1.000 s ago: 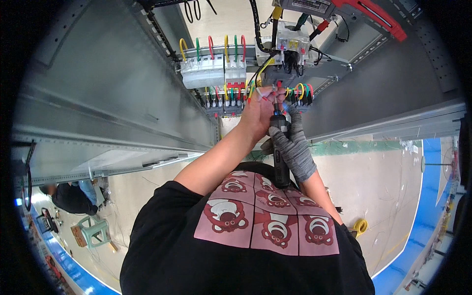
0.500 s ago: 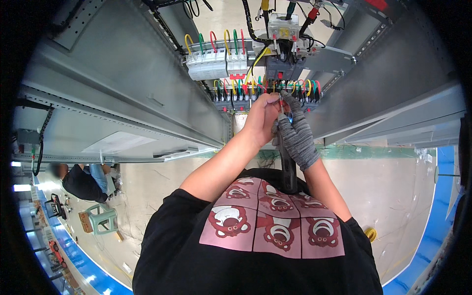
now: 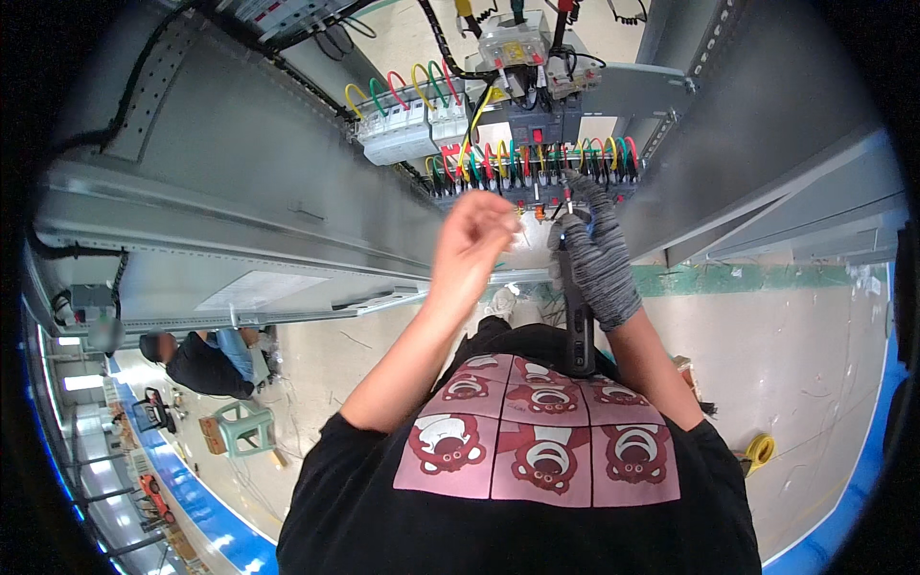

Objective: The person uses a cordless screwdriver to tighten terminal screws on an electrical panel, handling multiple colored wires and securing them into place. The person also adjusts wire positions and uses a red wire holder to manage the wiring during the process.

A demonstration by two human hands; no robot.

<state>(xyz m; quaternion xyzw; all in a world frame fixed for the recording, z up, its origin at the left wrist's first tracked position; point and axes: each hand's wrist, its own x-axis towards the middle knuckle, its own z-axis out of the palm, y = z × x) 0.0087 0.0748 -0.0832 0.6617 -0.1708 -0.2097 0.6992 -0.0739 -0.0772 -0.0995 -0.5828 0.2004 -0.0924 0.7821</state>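
My right hand [image 3: 599, 264], in a grey knitted glove, is closed round a slim black electric screwdriver [image 3: 579, 331]. The tool stands upright, its bit pointing at the lower row of breakers [image 3: 537, 196]; a small blue light glows near its head. The gloved fingertips reach up beside the wire ends there. My bare left hand [image 3: 471, 240] hangs just left of the screwdriver and below the breaker row, apart from both. Its fingers are curled in a pinch, slightly blurred; what sits between them, if anything, is too small to name.
Grey cabinet walls [image 3: 240, 201] flank both arms. Above the lower row are white breakers [image 3: 398, 134] with looped coloured wires and a large dark breaker [image 3: 541, 125]. On the floor stand a green stool [image 3: 244, 428] and a yellow coil [image 3: 760, 448]; a person [image 3: 206, 364] crouches at left.
My left hand has drawn back from the breaker row, down and left, away from my right hand. The right hand still grips the screwdriver near the wires. The view has shifted slightly.
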